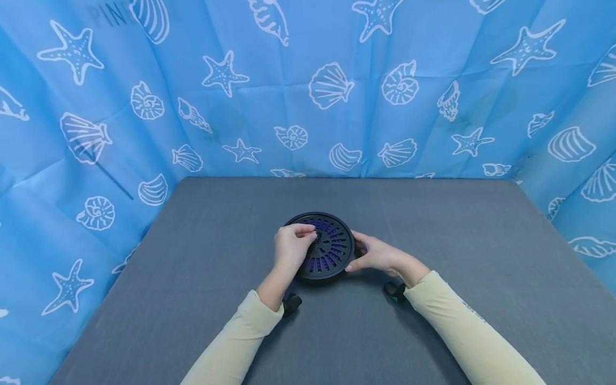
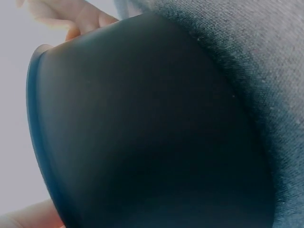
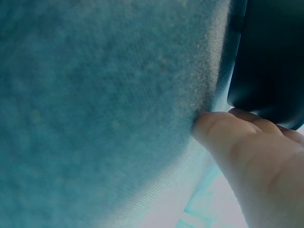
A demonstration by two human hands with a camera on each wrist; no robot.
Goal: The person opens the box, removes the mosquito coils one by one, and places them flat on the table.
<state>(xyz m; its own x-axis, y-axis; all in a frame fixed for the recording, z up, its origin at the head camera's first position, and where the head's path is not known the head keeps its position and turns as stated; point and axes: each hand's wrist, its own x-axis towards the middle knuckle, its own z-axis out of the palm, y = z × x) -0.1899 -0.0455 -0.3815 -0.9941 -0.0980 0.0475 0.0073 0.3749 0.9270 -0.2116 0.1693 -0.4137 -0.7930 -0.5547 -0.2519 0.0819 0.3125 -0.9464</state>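
Observation:
A round black container point(image 2: 142, 118) stands on the table, its smooth curved wall filling much of the left wrist view. Its black lid point(image 1: 326, 253) has rings of slots with purple showing through. My left hand point(image 1: 290, 247) is over the lid's left side, thumb and forefinger pinching a small dark knob point(image 1: 318, 236) near the middle. My right hand point(image 1: 377, 254) grips the container's right side, thumb at the near rim and fingers behind. From the right wrist, the fingers point(image 3: 256, 124) show against the lower part of the dark wall.
The grey cloth-covered table point(image 1: 216, 214) extends around the container on all sides. Behind and beside it hangs a blue curtain point(image 1: 298, 69) printed with white shells and starfish. Black wrist devices point(image 1: 292, 303) sit under both pale sleeves point(image 1: 236, 342).

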